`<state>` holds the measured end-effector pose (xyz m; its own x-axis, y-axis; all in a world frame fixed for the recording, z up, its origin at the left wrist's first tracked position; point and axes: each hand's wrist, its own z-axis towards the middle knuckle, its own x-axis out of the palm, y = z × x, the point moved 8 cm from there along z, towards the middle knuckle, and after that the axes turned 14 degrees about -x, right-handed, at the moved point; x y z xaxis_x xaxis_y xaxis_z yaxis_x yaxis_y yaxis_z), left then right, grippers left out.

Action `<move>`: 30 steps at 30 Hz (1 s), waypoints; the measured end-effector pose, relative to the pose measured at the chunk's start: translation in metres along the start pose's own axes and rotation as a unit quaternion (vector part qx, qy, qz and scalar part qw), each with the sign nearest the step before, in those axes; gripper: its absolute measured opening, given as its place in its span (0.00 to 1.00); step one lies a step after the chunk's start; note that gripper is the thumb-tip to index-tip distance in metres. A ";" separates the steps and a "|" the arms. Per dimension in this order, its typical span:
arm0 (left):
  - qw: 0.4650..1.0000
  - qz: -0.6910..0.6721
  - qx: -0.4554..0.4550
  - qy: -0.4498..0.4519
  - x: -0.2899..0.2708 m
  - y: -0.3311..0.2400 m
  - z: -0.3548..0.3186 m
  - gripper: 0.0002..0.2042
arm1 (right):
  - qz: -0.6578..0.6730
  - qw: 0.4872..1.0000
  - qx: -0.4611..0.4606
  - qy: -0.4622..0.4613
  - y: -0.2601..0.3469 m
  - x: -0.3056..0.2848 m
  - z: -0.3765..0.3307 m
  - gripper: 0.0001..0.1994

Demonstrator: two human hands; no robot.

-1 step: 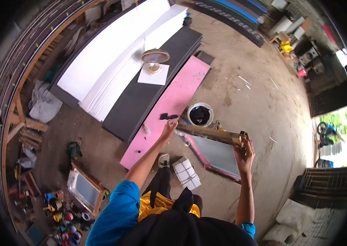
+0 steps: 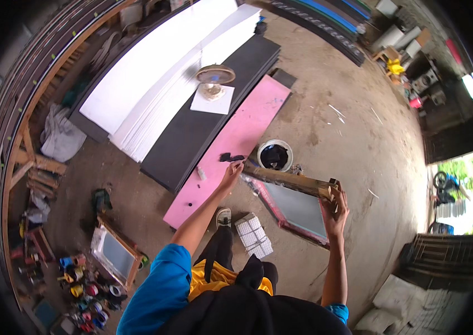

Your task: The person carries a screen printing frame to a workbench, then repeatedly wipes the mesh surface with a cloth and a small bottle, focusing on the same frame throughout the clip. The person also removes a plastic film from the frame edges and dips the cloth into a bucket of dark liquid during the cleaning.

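Both hands hold a wooden screen-printing frame (image 2: 296, 205), tilted, with a pale grey mesh and red-pink edging. My left hand (image 2: 233, 173) is closed at the left end of its upper wooden rail, beside the pink sheet. At the right end my right hand (image 2: 335, 209) grips the corner, fingers bent round the wood. The pink sheet (image 2: 236, 125) lies left of the frame; a black rag (image 2: 231, 158) and a small white bottle (image 2: 201, 173) rest on it near my left hand. Just beyond the rail stands a white bucket (image 2: 275, 156) with dark contents.
Black sheets (image 2: 191, 139) and a white stack (image 2: 152, 106) lie at the left, with a round fan-like object (image 2: 215, 74) on top. By my feet is a wrapped white block (image 2: 254, 234). Another screen frame (image 2: 114, 254) and several ink pots (image 2: 92, 290) sit lower left.
The whole view has shifted slightly. My hands keep the same hold on the screen-printing frame.
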<state>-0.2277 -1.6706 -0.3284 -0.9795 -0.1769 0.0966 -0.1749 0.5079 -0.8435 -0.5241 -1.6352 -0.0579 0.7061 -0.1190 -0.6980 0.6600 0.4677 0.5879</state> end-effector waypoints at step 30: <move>0.884 -0.130 0.144 -0.426 -0.155 -0.032 0.033 0.19 | 0.298 0.945 0.026 0.133 -0.220 0.320 0.253 0.13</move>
<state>-0.0674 -1.6871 -0.3338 -0.4569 -0.8892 -0.0230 -0.2303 0.1433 -0.9625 -0.3787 -1.9980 -0.3071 0.8712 0.3805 -0.3103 0.1817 0.3373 0.9237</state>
